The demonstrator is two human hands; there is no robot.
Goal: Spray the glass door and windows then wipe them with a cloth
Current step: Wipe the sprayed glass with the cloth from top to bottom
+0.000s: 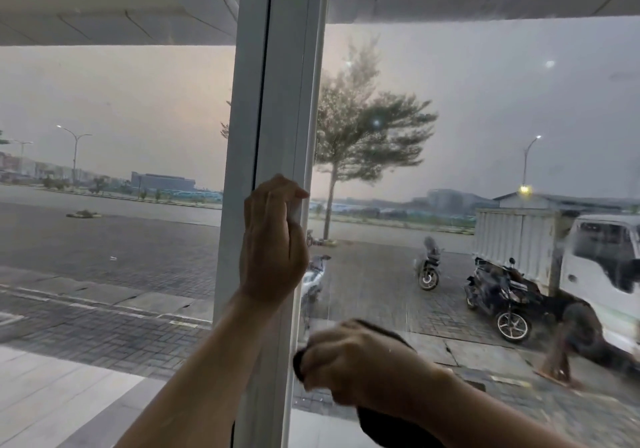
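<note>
A person's right hand (349, 361), blurred, curls its fingers round a dark cloth (381, 427) and presses it to the lower part of the right pane (467, 108), just beside the white frame (273, 101). The left hand (273, 239) rests higher up against the frame, fingers curled; whether they hold anything cannot be told. The glass is streaked and hazy. Beyond it stand a tree (360, 135), motorcycles (498, 295) and a white truck (602, 260) on paving.
</note>
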